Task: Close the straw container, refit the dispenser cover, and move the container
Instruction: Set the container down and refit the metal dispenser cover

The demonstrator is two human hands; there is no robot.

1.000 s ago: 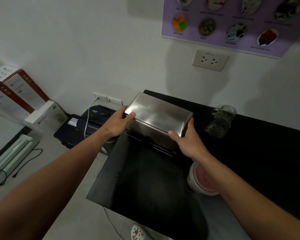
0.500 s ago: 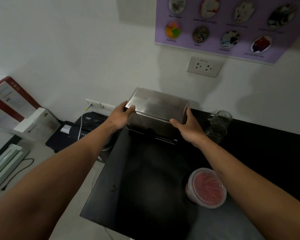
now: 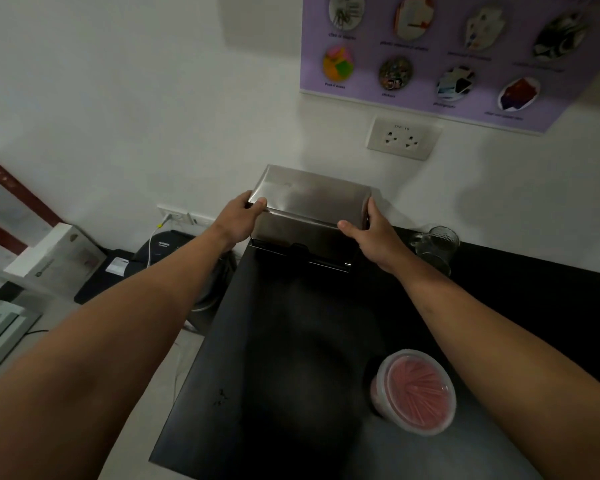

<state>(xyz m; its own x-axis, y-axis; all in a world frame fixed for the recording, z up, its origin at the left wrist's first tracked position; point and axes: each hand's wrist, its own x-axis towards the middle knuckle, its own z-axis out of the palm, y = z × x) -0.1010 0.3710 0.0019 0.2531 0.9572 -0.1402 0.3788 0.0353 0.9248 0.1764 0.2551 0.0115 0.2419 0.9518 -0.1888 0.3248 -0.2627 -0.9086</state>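
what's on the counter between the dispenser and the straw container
Nothing: in the head view only bare black counter lies between the dispenser and the lidded straw container.

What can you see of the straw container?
The straw container is a round, translucent plastic tub with its clear lid on, reddish-pink straws showing through. It stands on the black counter near the front right, beside the right forearm. Neither hand touches it; both are on the steel dispenser cover at the wall.

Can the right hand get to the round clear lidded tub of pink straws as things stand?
Probably yes, once freed. The right hand is in a grip on the brushed steel dispenser cover; the round clear lidded tub of pink straws sits unobstructed on the black counter.
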